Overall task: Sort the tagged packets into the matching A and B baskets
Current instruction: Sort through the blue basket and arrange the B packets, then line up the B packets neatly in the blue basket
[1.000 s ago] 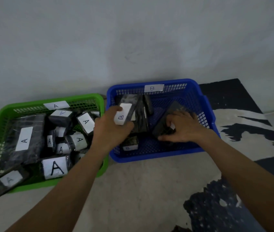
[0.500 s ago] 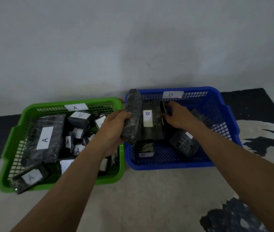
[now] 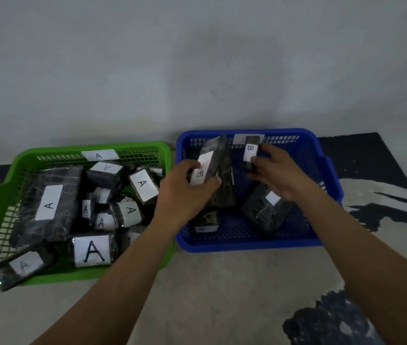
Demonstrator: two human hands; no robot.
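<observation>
A green basket (image 3: 3, 192) tagged A sits on the left, filled with several dark packets bearing white A tags (image 3: 48, 205). To its right stands a blue basket (image 3: 331, 175) tagged B. My left hand (image 3: 182, 192) grips a long dark packet with a B tag (image 3: 212, 165), held tilted over the blue basket's left side. My right hand (image 3: 277, 170) pinches a smaller dark packet with a B tag (image 3: 251, 151) near the basket's back wall. Another dark packet (image 3: 264, 212) lies on the blue basket's floor under my right wrist. A small one (image 3: 206, 221) lies near the front left.
Both baskets stand on a pale floor against a grey wall (image 3: 197, 58). A dark and white patterned mat (image 3: 376, 195) lies under and to the right of the blue basket. Bare floor (image 3: 209, 295) stretches in front of the baskets.
My two hands have drawn apart, each now holding its own B packet. The right hand lifted a small B packet toward the back wall. The left packet turned its tag up.
</observation>
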